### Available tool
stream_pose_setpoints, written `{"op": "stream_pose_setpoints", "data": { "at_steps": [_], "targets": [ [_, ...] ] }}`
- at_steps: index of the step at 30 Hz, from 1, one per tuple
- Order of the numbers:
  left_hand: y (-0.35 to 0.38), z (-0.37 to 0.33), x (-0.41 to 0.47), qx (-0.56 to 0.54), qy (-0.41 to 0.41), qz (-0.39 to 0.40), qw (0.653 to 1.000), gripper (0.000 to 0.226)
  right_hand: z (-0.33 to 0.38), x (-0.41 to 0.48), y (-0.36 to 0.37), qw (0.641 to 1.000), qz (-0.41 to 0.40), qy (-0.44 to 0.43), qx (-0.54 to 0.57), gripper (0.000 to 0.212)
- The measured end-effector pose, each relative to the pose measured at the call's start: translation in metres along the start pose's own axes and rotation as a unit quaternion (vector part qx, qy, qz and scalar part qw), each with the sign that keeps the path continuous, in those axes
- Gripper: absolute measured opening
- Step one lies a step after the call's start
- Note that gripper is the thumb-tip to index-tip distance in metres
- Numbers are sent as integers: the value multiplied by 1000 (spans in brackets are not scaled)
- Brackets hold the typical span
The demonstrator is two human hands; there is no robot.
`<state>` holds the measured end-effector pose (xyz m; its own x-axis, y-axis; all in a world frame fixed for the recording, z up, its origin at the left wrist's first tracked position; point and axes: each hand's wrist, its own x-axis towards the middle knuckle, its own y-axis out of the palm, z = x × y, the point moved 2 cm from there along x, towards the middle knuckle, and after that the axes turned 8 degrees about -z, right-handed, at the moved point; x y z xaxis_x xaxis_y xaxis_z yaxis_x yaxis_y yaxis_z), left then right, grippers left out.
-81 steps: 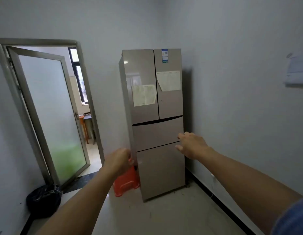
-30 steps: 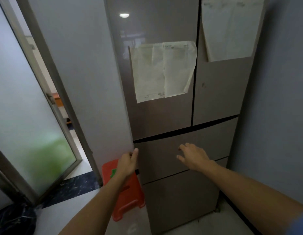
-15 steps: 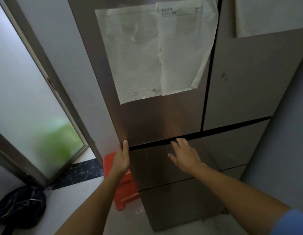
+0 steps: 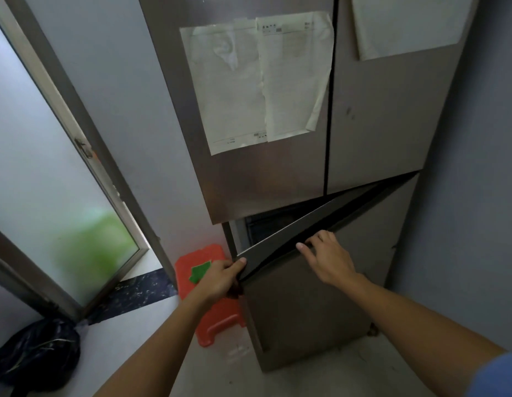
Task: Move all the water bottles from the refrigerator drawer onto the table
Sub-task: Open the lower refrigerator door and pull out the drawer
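A tall brown refrigerator (image 4: 372, 116) fills the upper middle of the view, with papers taped on its two upper doors. Its upper drawer (image 4: 320, 282) is pulled out a little, and a dark gap shows behind its top edge. My left hand (image 4: 217, 279) grips the drawer's top left corner. My right hand (image 4: 329, 257) hooks its fingers over the top edge, a bit right of the left hand. No water bottles show; the drawer's inside is dark and hidden.
An orange plastic stool (image 4: 211, 293) stands on the floor left of the refrigerator. A frosted glass door (image 4: 42, 173) stands open at the left, with a black bag (image 4: 37, 353) on the floor below it. A grey wall (image 4: 472, 196) closes the right side.
I have come up close to the refrigerator. Both hands went from hovering at the drawer front to gripping its top edge, and the drawer has slid out a little.
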<state>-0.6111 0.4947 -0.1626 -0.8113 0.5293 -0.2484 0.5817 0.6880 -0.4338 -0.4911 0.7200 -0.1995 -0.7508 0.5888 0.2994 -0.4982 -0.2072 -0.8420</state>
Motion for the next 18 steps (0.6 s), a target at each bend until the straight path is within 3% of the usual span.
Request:
{"op": "stream_pose_setpoints", "data": {
  "at_steps": [5, 8, 11, 14, 18],
  "targets": [
    [18, 2, -58, 87, 4, 142, 986, 44, -19, -61, -34, 998, -15, 57, 0, 58],
    [35, 0, -74, 136, 40, 153, 978, 37, -31, -93, -68, 993, -20, 111, 37, 61],
    [56, -16, -78, 188, 97, 148, 966, 29, -45, -121, -111, 982, -34, 172, 76, 78],
    [86, -37, -81, 221, 140, 160, 952, 25, -69, -146, -147, 976, 5, 207, 63, 80],
    [137, -70, -86, 265, 171, 182, 931, 24, -105, -177, -190, 974, 48, 220, 22, 101]
  ]
}}
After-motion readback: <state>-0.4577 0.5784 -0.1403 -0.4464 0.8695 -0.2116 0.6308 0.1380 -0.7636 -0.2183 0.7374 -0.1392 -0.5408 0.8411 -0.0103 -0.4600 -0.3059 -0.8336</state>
